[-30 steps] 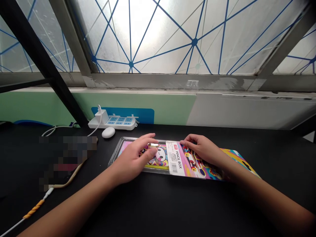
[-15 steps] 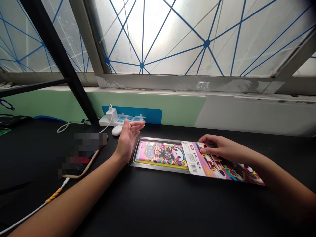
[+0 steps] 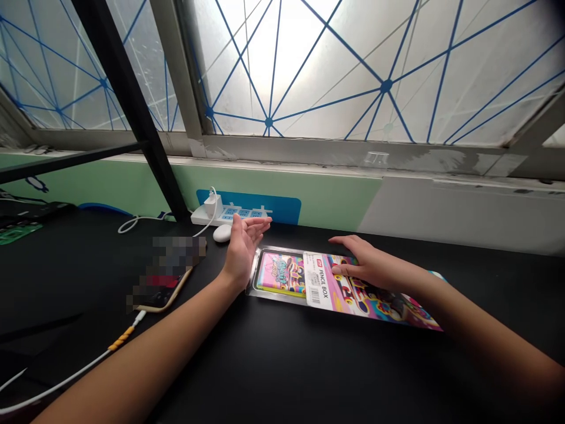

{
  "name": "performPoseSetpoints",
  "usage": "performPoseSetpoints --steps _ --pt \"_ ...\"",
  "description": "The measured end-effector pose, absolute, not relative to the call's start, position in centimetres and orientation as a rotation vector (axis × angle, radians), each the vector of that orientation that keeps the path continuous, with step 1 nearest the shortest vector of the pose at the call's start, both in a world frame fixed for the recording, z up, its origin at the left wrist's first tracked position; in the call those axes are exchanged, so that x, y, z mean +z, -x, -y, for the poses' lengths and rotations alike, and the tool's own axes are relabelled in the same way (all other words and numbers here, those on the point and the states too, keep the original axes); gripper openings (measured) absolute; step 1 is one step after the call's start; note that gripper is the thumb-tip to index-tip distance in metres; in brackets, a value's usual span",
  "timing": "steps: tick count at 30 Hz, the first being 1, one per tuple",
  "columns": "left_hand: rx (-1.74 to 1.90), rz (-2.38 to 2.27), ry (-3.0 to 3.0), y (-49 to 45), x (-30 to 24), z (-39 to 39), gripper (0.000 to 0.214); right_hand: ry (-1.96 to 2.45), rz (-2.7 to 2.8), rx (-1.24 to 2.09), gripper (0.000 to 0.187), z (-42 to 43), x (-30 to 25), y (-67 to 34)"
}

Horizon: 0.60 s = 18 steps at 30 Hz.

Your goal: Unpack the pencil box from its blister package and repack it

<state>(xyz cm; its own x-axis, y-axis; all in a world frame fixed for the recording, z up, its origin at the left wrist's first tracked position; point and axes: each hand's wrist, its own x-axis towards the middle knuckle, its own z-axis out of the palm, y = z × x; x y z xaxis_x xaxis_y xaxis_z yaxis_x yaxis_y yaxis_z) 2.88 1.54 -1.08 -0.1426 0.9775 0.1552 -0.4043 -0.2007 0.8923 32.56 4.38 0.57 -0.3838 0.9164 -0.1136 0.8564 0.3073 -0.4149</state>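
Note:
A colourful pencil box [image 3: 282,272] lies in a clear plastic tray [image 3: 278,297] on the black table. A printed cardboard sleeve [image 3: 318,288], lettered "PENCIL BOX", covers its right part, so only the left part of the box shows. My left hand [image 3: 242,253] stands on edge against the tray's left end, palm towards it, fingers stretched out. On top of the sleeve lies my right hand [image 3: 364,262], thumb on the printed face and fingers spread towards the far edge. The sleeve's right end is partly hidden by my right forearm.
A phone [image 3: 170,282] with a charging cable [image 3: 75,380] lies left of my left forearm. Behind my left hand are a white power strip [image 3: 241,215] with a plugged-in charger [image 3: 213,206] and a white rounded object [image 3: 222,234]. A black post [image 3: 132,112] rises at the back left.
My right hand and the sleeve have moved left over the tray, covering more of the pencil box. The right fingers have spread further. My left hand stays at the tray's end; the view has shifted slightly.

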Motion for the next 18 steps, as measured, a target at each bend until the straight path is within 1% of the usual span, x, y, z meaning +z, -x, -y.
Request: performPoseSetpoints --steps 9,14,18 --pt "1.585 -0.843 -0.922 -2.8 -1.1 -1.8 0.064 1.578 2.602 0.593 0.088 -6.0 1.9 -23.3" --pt "1.581 -0.843 -0.895 -2.8 -1.1 -2.0 0.062 1.542 2.648 0.531 0.083 -6.0 1.6 -19.6" --pt "1.559 -0.872 -0.886 -2.8 -1.0 -2.0 0.064 1.502 2.619 0.396 0.077 -5.0 1.3 -19.4"
